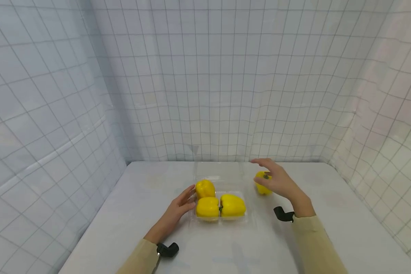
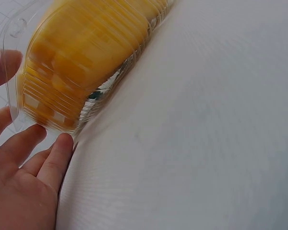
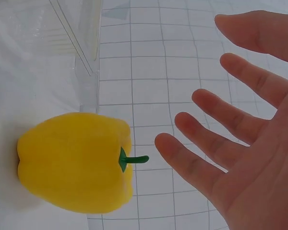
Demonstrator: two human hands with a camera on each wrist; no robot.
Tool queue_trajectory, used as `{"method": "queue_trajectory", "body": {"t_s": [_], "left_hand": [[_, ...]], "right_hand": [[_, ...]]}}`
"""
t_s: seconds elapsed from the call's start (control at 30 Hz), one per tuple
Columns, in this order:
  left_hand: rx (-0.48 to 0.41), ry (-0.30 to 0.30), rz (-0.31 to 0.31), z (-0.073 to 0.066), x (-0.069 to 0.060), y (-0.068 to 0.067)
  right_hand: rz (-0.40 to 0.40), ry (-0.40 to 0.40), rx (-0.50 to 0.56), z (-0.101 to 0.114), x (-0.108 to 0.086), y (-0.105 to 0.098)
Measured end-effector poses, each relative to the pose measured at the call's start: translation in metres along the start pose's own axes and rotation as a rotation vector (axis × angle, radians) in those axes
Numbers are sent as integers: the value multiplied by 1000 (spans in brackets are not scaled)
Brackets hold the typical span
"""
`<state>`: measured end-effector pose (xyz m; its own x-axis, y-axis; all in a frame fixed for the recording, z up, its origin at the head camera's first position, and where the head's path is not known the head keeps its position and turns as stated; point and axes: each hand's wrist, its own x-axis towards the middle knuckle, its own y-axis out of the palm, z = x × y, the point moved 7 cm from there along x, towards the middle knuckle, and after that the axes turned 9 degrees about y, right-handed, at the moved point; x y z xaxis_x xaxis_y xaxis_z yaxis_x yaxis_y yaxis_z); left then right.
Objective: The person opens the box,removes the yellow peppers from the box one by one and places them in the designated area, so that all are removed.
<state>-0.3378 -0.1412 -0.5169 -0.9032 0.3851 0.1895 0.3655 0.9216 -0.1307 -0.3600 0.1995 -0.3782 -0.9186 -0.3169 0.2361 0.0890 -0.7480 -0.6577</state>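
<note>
A clear plastic clamshell container [image 1: 248, 220] stands on the table with its lid [image 1: 219, 167] raised at the back. Inside it lie a yellow bell pepper [image 1: 205, 189] at the back left, another yellow bell pepper [image 1: 207, 207] at the front left and a third yellow bell pepper [image 1: 233, 205] at the front right. My left hand [image 1: 179, 208] rests its fairly straight fingertips against the container's left side. Right of the container, one more yellow bell pepper [image 3: 77, 163] stands upright on the table, green stem up. Over it hovers my right hand [image 3: 249, 129], fingers spread and apart from it.
The white table [image 1: 140, 201] is enclosed by a white gridded curtain [image 1: 219, 76] at the back and both sides. A dark wrist-worn piece [image 1: 168, 249] sits on the left wrist, and another dark piece [image 1: 283, 214] on the right wrist.
</note>
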Motion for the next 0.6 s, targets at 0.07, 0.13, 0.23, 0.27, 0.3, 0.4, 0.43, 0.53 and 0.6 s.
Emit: {"method": "queue_trajectory", "body": {"t_s": [0.07,0.13,0.23,0.27,0.3,0.4,0.43,0.53,0.6], "left_hand": [[0,4,-1,0,1,0],[0,2,-6,-1,1,0],[-3,-2,-10,-1,0,0],[-1,-4,-10,-1,0,1],[0,-5,-11,-1,0,1],[7,-4,-10,0,-1,0],[8,-1,-9,0,-1,0],[6,9,-5,-1,0,0],[4,7,-4,0,0,0]], "right_hand": [[8,-15,2,4,1,2],[19,-18,-7,6,2,5],[35,-13,-22,6,4,10],[40,-12,-25,7,5,12],[45,-12,-25,7,5,14],[59,-20,-15,10,5,19],[64,-24,-9,12,5,21],[81,-39,1,16,5,27],[97,-38,5,17,4,31]]}}
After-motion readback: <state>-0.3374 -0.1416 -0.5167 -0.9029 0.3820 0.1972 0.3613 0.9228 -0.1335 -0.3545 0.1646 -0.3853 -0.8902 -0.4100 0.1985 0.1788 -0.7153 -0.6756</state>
